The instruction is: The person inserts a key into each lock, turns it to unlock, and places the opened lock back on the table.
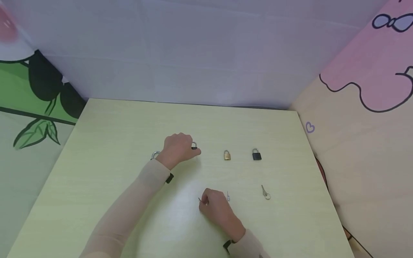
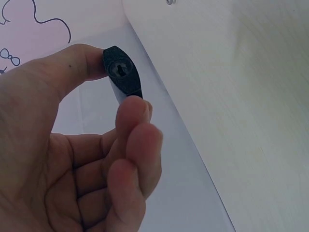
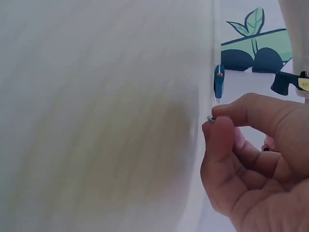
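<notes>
My left hand (image 1: 180, 148) grips a small dark padlock (image 2: 120, 70) between thumb and fingers. Its keyhole end faces the left wrist camera, while in the head view only the shackle and a bit of the body show past the fingers. Lower down and to the right, my right hand (image 1: 217, 208) pinches a small key (image 3: 211, 118) between thumb and index finger. Most of that key is hidden by the fingertips; a thin end sticks out to the left. Another padlock (image 3: 218, 82), blue-bodied, stands beyond the right fingertips in the right wrist view.
On the pale table (image 1: 290, 215) lie a brass padlock (image 1: 227, 155) and a black padlock (image 1: 256, 156). A small key (image 1: 228, 196) lies just beside my right hand, and a key with a ring (image 1: 264, 191) farther right. Walls border the table's back and right side.
</notes>
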A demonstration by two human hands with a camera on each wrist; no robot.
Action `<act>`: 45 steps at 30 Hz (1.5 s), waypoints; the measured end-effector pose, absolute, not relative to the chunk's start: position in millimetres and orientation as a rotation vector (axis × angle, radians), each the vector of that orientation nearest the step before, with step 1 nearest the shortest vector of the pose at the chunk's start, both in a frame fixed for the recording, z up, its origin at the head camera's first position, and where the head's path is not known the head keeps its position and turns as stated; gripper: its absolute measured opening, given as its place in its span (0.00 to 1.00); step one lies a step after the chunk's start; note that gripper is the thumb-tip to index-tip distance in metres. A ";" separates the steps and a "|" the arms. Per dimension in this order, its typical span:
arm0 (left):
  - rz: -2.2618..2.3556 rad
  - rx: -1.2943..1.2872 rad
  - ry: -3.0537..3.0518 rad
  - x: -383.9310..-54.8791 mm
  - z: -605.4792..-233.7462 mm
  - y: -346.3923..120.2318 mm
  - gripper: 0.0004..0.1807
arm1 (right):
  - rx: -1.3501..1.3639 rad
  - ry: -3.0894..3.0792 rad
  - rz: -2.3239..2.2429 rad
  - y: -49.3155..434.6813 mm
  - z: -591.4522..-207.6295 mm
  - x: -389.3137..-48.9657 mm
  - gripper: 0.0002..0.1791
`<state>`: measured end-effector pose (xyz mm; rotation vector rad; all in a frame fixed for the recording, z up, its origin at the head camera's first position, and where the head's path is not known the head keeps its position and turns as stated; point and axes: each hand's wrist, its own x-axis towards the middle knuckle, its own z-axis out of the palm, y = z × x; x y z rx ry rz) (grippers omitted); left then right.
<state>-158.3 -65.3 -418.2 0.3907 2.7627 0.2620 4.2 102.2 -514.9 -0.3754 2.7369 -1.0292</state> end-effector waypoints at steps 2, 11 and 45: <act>0.258 0.392 2.764 -158.2 -419.1 -65.1 0.24 | -0.375 2.705 -1.127 105.0 -513.8 2.1 0.09; 0.278 0.399 2.769 -157.3 -417.9 -64.3 0.23 | -0.160 2.456 -1.538 110.2 -505.8 -13.9 0.02; 0.250 0.372 2.755 -157.0 -412.7 -65.4 0.23 | 0.108 1.991 -2.195 78.6 -488.2 -76.0 0.08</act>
